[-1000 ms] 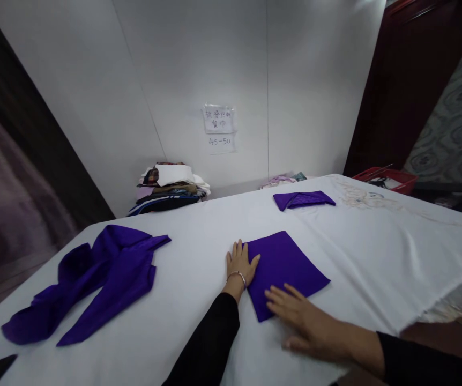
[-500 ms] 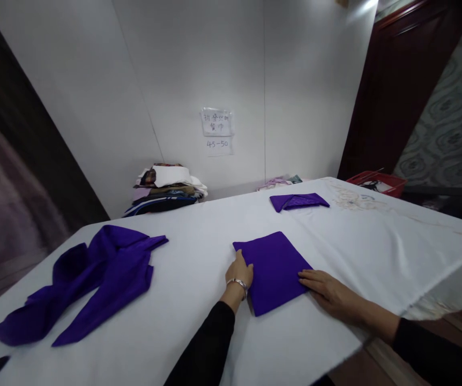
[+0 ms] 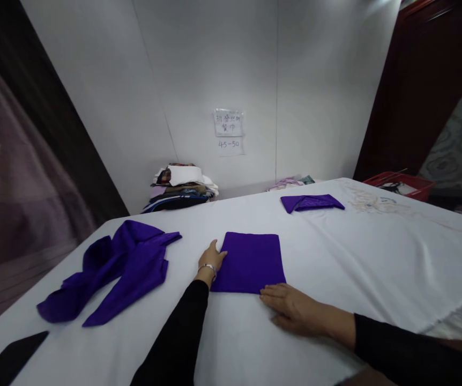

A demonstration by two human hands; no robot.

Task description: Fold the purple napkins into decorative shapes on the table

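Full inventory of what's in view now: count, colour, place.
Table: 1, white cover, centre
Wall: 1, pale grey, behind
Folded square: 1, purple, centre of table
Loose cloth: 1 or more, purple, left
Folded strip: 1, purple, far side
Dark object: 1, black, bottom left
Clothes pile: 1, mixed, by wall
Smaller pile: 1, pink, green, by wall
Notice: 1, white, on wall
Basket: 1, red, far right
Door: 1, dark red, right
Patterned panel: 1, grey, right edge
Curtain: 1, pinkish, left
Bracelet: 1, silvery, left wrist
Sleeves: 2, black, forearms
Left hand: 1, bare, square's left edge
Right hand: 1, bare, square's near right corner
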